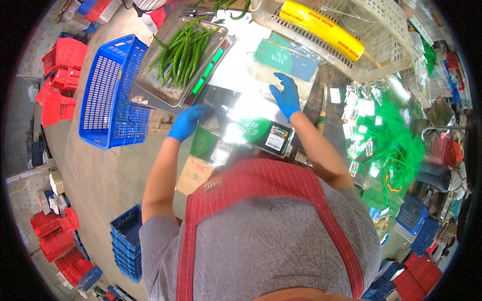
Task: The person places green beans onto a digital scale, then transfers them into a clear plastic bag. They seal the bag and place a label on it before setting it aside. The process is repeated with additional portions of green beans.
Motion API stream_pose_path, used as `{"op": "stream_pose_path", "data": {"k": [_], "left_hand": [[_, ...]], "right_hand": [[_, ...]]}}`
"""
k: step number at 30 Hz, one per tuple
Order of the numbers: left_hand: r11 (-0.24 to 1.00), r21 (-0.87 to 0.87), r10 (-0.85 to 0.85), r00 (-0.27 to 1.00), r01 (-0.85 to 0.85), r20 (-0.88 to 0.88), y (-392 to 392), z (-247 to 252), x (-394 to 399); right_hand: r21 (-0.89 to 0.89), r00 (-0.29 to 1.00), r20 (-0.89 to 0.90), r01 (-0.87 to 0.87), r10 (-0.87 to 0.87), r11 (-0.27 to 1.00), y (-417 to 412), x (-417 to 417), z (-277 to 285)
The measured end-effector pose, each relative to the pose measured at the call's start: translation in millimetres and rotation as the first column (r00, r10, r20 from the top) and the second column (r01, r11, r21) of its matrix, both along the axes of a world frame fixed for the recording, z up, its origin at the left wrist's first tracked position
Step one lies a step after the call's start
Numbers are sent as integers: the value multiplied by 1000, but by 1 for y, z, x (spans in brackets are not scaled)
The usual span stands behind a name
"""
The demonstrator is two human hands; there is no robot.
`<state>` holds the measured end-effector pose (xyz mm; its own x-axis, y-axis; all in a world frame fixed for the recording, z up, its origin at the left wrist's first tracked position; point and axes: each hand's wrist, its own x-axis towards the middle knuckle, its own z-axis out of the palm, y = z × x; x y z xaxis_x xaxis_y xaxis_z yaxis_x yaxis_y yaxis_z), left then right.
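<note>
My left hand, in a blue glove, is at the left edge of a glossy plastic bag that bears a green circle and a barcode sticker. Its fingertips are blurred, and whether they pinch the film I cannot tell. My right hand, gloved too, is over the bag's far right side with thumb and fingers apart and nothing in them. Beyond it lies a stack of flat printed bags. Long green chili peppers are heaped in a metal tray on a scale with green lit displays, past my left hand.
A blue crate stands left of the scale. A pale plastic basket holds a yellow roll of wrap. Right of my right hand lie a knife, loose labels and green netting. Blue baskets are stacked behind left.
</note>
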<state>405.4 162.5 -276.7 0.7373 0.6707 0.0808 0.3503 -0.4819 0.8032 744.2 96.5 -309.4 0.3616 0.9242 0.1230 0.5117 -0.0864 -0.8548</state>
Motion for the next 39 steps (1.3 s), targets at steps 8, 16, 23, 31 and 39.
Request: {"op": "stream_pose_path", "data": {"k": [8, 16, 23, 31, 39], "left_hand": [[999, 32, -40, 994, 43, -104, 6, 10, -17], [988, 138, -61, 994, 73, -90, 6, 13, -22], [998, -39, -52, 999, 53, 9, 4, 30, -18], [874, 249, -395, 908, 418, -138, -18, 90, -8], [863, 294, -357, 908, 411, -220, -16, 122, -21]], "right_hand": [[-276, 915, 297, -190, 272, 942, 58, -8, 0], [-405, 878, 381, -123, 290, 906, 72, -14, -6], [-120, 894, 334, -274, 298, 954, 106, -17, -26], [15, 683, -404, -661, 609, 751, 111, -7, 8], [-174, 759, -275, -643, 590, 746, 17, 46, 44]]}}
